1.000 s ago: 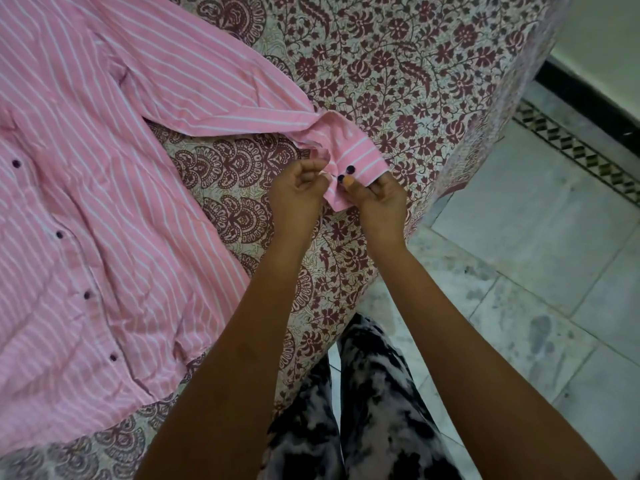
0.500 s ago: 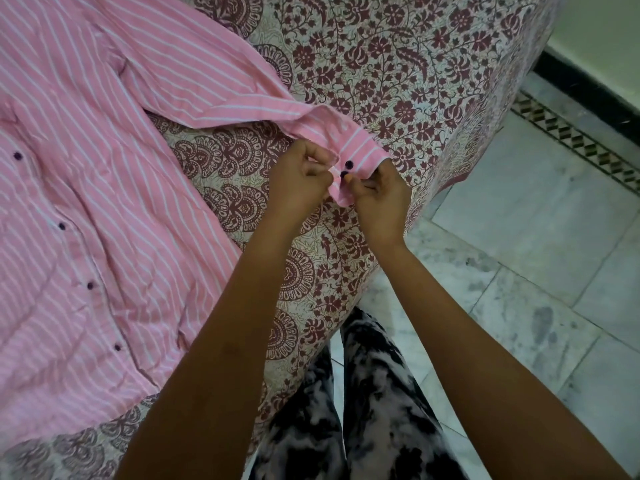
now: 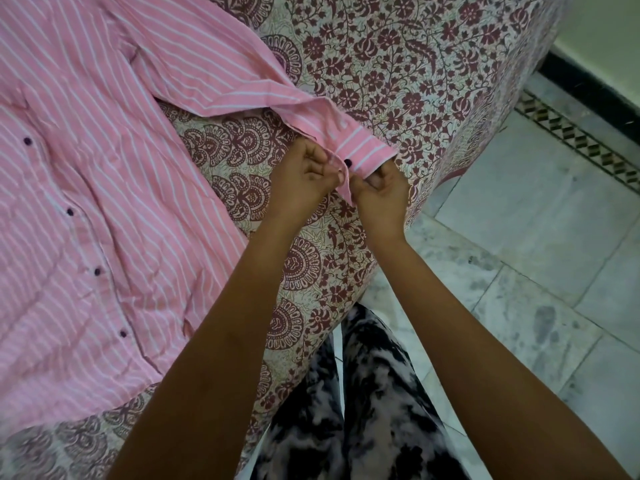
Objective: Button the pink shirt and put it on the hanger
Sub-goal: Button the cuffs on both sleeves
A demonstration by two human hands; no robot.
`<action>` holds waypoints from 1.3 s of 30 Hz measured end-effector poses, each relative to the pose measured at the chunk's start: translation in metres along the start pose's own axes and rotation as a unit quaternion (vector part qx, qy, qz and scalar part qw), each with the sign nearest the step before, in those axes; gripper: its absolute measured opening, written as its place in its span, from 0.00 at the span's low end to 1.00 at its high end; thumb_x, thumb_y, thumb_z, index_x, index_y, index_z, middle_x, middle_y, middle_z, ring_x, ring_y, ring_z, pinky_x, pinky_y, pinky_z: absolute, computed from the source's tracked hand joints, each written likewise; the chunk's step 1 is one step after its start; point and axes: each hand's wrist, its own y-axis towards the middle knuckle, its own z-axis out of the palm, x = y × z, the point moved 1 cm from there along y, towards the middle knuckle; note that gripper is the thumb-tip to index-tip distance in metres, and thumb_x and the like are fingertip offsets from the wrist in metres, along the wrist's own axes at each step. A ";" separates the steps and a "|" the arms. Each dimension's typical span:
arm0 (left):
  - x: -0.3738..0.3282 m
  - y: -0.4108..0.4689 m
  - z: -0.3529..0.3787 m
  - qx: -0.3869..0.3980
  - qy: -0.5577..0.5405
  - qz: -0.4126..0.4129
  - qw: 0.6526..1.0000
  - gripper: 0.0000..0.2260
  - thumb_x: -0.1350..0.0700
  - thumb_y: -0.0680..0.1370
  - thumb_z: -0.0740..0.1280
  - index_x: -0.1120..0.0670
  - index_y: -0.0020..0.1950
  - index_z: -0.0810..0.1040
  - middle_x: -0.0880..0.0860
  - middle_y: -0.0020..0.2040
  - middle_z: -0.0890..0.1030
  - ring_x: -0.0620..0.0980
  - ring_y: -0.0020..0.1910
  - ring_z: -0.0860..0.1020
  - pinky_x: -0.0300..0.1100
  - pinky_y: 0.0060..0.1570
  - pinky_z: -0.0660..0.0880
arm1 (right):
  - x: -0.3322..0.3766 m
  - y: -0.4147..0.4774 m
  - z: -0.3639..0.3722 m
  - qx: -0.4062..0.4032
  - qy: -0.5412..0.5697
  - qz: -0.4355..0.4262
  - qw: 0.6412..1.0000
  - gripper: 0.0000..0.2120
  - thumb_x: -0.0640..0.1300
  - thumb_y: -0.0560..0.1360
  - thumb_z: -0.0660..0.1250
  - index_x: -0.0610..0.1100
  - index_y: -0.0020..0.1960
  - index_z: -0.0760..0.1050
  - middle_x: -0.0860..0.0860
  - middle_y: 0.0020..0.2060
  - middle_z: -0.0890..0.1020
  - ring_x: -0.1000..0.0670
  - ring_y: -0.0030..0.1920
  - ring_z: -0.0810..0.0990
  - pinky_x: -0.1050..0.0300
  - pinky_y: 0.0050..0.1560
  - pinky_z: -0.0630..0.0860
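Observation:
The pink shirt (image 3: 104, 188) with thin white stripes lies spread on the bed, its front placket shut by several dark buttons. One sleeve runs right to its cuff (image 3: 360, 150) near the bed's edge. My left hand (image 3: 304, 178) pinches the near flap of the cuff. My right hand (image 3: 381, 192) pinches the cuff's other edge from below. A single dark cuff button (image 3: 348, 163) shows between the two hands. No hanger is in view.
The bed carries a cream bedsheet (image 3: 415, 64) with maroon floral print, dropping off at the right. Beyond it lies a grey marble floor (image 3: 536, 254) with a dark patterned border along the wall. My legs in black-and-white trousers (image 3: 363, 410) stand against the bed.
Both hands have kept hold of the cuff and drawn its flaps together. Two cuff buttons showed a second ago; only one shows now.

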 end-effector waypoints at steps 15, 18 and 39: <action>0.022 -0.030 -0.005 -0.041 0.045 0.118 0.991 0.14 0.66 0.71 0.69 0.53 0.42 0.65 0.47 0.36 0.75 0.42 0.35 0.75 0.32 0.37 0.73 | -0.010 -0.006 0.000 0.056 -0.070 0.159 0.983 0.11 0.43 0.72 0.70 0.37 0.38 0.72 0.37 0.38 0.77 0.44 0.40 0.76 0.44 0.49 0.76; 0.019 -0.028 -0.008 -0.010 -0.121 0.020 0.992 0.16 0.69 0.72 0.66 0.53 0.39 0.63 0.50 0.38 0.74 0.41 0.36 0.75 0.34 0.41 0.75 | -0.006 -0.008 0.001 0.104 -0.022 0.202 0.974 0.14 0.42 0.75 0.66 0.32 0.54 0.74 0.37 0.47 0.80 0.45 0.47 0.78 0.43 0.58 0.75; 0.000 -0.018 0.006 0.122 -0.186 -0.183 0.958 0.09 0.63 0.80 0.57 0.56 0.43 0.73 0.51 0.36 0.75 0.46 0.34 0.74 0.36 0.34 0.73 | 0.003 -0.005 -0.011 0.063 -0.466 -0.344 0.813 0.16 0.31 0.69 0.60 0.28 0.56 0.72 0.32 0.47 0.78 0.35 0.47 0.77 0.49 0.46 0.74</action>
